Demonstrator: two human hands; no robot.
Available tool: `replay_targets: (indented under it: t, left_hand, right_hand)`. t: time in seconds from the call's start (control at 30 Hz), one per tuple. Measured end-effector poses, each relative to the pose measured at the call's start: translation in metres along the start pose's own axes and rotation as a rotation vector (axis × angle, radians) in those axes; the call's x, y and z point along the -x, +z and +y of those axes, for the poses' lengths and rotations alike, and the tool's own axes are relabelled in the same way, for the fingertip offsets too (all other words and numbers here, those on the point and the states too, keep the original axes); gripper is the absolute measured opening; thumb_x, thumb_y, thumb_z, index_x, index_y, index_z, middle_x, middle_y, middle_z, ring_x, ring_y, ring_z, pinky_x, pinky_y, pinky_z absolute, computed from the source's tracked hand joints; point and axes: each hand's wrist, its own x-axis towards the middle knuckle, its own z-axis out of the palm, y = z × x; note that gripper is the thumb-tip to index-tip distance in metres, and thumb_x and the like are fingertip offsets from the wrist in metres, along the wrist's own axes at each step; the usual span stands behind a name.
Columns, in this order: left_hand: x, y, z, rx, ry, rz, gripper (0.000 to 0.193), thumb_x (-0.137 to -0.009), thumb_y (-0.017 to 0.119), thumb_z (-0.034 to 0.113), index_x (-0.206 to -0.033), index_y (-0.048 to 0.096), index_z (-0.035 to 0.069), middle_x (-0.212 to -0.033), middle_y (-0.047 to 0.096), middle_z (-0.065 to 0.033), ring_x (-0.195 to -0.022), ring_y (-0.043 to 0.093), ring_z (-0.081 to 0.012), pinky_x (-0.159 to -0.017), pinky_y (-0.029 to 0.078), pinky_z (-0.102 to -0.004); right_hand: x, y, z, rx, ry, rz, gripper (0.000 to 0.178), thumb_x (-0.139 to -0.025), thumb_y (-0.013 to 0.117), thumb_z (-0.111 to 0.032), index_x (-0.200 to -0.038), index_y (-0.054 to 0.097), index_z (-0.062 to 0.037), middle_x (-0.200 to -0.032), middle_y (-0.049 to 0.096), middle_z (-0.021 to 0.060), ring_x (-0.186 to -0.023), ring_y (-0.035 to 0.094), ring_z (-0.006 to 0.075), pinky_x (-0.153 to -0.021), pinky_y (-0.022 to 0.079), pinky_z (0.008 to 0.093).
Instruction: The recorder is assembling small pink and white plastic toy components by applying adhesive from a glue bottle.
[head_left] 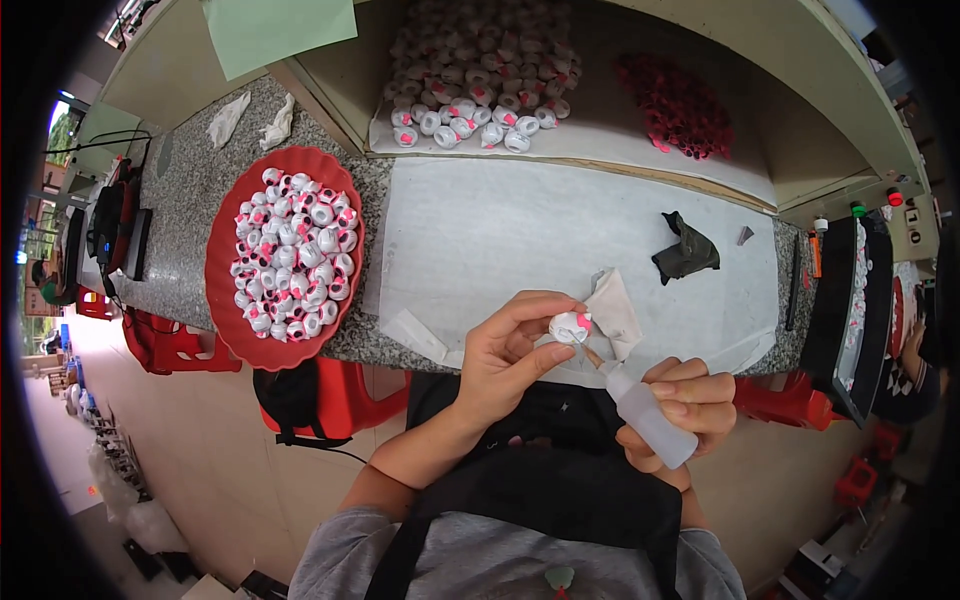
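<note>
Between the thumb and fingers of my left hand (510, 350) is a small round white piece (569, 327) with a pink bow-like part on it. My right hand (690, 405) grips a translucent white squeeze bottle (650, 412), tilted so its thin nozzle (594, 357) points up at the piece. The tip is right at the piece's lower edge; whether it touches I cannot tell. Behind the nozzle a crumpled white cloth (614, 310) lies on the white sheet (480, 230) covering the table.
To the left, a red scalloped tray (222, 250) holds many similar white and pink pieces. More white pieces (480, 75) and a heap of dark pink parts (680, 105) fill the shelf at the back. A black cloth (686, 250) lies at right, a folded white paper (415, 335) at front left.
</note>
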Motion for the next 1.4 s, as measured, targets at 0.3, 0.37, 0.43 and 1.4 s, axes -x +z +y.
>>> replay_targets:
  t: [0.3, 0.37, 0.43, 1.4]
  left_hand:
    - [-0.002, -0.005, -0.001, -0.320, 0.184, -0.055, 0.032, -0.069, 0.054, -0.007, -0.099, 0.048, -0.002, -0.101, 0.046, -0.0147, -0.096, 0.045, -0.0211, -0.083, 0.035, -0.0317]
    - [-0.004, -0.005, 0.000, -0.273, 0.183, -0.006, 0.030, -0.068, 0.056, -0.006, -0.098, 0.052, -0.003, -0.100, 0.048, -0.0134, -0.096, 0.045, -0.0198, -0.082, 0.036, -0.0287]
    - [-0.003, -0.006, -0.001, -0.267, 0.178, 0.000, 0.030, -0.068, 0.056, -0.006, -0.098, 0.052, -0.003, -0.100, 0.048, -0.0133, -0.096, 0.045, -0.0197, -0.082, 0.036, -0.0288]
    - [-0.010, -0.029, 0.018, -0.166, 0.150, 0.230, 0.036, -0.070, 0.056, -0.001, -0.105, 0.046, 0.000, -0.098, 0.050, -0.0119, -0.089, 0.050, -0.0176, -0.078, 0.042, -0.0332]
  right_hand:
    - [0.000, -0.001, 0.004, 0.000, 0.003, -0.048, 0.038, -0.056, 0.067, 0.004, -0.087, 0.047, -0.0064, -0.087, 0.047, 0.0093, -0.066, 0.050, 0.0185, -0.053, 0.043, 0.0296]
    - [-0.001, -0.003, 0.003, 0.002, 0.025, -0.082, 0.039, -0.054, 0.070, 0.002, -0.085, 0.047, -0.0072, -0.086, 0.047, 0.0083, -0.065, 0.050, 0.0182, -0.053, 0.043, 0.0295]
    - [-0.002, 0.002, 0.001, 0.037, 0.035, -0.043, 0.041, -0.054, 0.071, 0.002, -0.085, 0.047, -0.0076, -0.086, 0.047, 0.0078, -0.065, 0.050, 0.0181, -0.053, 0.043, 0.0293]
    - [-0.177, -0.099, 0.217, 1.382, 0.031, -0.575, 0.022, -0.070, 0.054, -0.012, -0.092, 0.055, -0.0082, -0.101, 0.051, 0.0099, -0.101, 0.043, 0.0254, -0.086, 0.034, 0.0316]
